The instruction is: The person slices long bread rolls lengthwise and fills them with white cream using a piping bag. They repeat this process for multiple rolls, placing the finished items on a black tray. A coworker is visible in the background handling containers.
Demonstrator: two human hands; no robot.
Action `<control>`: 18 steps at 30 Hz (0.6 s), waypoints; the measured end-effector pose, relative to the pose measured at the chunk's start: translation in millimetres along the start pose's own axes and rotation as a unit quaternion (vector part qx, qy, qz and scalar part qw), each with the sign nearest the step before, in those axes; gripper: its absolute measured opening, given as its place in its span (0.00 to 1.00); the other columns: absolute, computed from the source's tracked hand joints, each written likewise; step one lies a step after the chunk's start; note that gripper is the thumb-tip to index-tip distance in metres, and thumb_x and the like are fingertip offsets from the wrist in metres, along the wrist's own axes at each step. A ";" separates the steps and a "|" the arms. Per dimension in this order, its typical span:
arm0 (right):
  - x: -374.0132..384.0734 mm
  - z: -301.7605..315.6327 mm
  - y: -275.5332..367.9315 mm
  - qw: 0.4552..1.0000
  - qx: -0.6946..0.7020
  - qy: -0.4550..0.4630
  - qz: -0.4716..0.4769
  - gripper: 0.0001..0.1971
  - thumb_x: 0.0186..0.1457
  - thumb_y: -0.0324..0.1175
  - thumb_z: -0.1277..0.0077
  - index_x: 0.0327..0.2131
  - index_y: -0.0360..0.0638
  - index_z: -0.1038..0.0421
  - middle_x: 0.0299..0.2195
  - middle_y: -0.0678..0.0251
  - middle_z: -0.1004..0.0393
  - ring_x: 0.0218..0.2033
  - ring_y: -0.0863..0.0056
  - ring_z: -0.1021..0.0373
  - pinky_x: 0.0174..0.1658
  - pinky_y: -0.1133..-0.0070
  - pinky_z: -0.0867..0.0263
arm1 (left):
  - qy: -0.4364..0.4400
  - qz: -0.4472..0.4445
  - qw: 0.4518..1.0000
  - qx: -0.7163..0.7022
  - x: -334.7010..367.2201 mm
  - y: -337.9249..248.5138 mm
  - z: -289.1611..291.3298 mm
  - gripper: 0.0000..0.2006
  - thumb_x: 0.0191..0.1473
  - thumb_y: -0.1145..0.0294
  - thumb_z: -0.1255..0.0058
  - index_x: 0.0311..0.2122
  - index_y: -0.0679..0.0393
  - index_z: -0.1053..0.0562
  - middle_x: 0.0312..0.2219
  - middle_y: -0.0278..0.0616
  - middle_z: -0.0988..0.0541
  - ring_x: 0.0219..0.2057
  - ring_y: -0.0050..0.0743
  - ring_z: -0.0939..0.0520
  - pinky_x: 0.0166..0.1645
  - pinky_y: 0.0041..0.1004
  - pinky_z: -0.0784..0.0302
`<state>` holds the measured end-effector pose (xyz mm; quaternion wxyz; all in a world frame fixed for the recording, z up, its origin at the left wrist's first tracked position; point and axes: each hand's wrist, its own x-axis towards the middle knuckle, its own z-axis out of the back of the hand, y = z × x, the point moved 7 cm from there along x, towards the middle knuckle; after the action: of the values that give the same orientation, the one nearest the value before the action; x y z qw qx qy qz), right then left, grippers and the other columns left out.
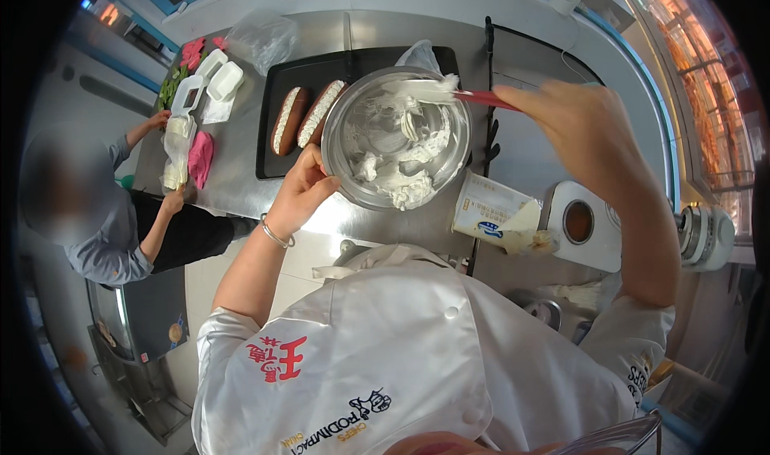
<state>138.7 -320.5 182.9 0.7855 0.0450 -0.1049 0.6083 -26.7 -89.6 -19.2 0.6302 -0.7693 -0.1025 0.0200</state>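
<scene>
My left hand (309,190) grips the near-left rim of a steel mixing bowl (334,166), thumb over the edge. White whipped cream (405,184) is smeared around the inside of the bowl. In my right hand (573,122) is a red-handled spatula (481,98); its pale, cream-coated blade lies across the bowl's far right rim. Left of the bowl, two long brown buns filled with white cream, one bun (289,122) and another bun (321,114), rest on a black baking tray (277,76).
An opened carton (491,206) and a white appliance with a round opening (573,250) stand at the right. A co-worker (104,206) at the left handles a cream-filled bag (178,146). White containers (224,82), a pink cloth (200,158) and a clear plastic bag (265,42) lie far left.
</scene>
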 end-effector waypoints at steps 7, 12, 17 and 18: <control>13.4 -36.9 57.6 0.983 -0.035 0.134 0.122 0.17 0.45 0.28 0.48 0.42 0.54 0.23 0.24 0.68 0.27 0.25 0.68 0.27 0.25 0.72 0.36 | 0.013 0.045 0.998 0.052 5.9 15.1 4.7 0.09 0.54 0.81 0.53 0.33 0.55 0.39 0.31 0.28 0.33 0.34 0.13 0.32 0.41 0.19 0.33; 11.2 -0.2 19.9 0.995 -0.076 0.022 0.062 0.16 0.45 0.29 0.47 0.40 0.54 0.23 0.22 0.68 0.27 0.25 0.68 0.27 0.24 0.74 0.37 | -0.014 0.038 0.998 0.039 1.9 -3.4 -0.4 0.09 0.54 0.81 0.53 0.33 0.55 0.39 0.31 0.28 0.33 0.33 0.12 0.32 0.41 0.18 0.33; 9.9 -45.4 50.7 0.987 -0.028 0.086 0.130 0.18 0.45 0.28 0.48 0.43 0.56 0.23 0.22 0.67 0.27 0.24 0.67 0.28 0.26 0.75 0.35 | -0.024 0.045 0.998 0.044 1.8 -8.3 -3.6 0.09 0.54 0.82 0.53 0.33 0.55 0.38 0.32 0.28 0.33 0.34 0.12 0.32 0.41 0.19 0.33; 5.7 -46.3 57.2 0.987 -0.011 0.079 0.141 0.17 0.48 0.26 0.50 0.43 0.51 0.24 0.21 0.67 0.32 0.21 0.69 0.32 0.23 0.73 0.39 | -0.025 0.048 0.998 0.045 0.2 -6.7 -2.1 0.09 0.54 0.82 0.53 0.33 0.55 0.38 0.32 0.28 0.33 0.34 0.12 0.32 0.41 0.18 0.33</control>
<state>89.9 -291.2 135.8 0.6984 -0.0271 -0.0548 0.7131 -27.1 -90.4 -12.2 0.6598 -0.7435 -0.0808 0.0740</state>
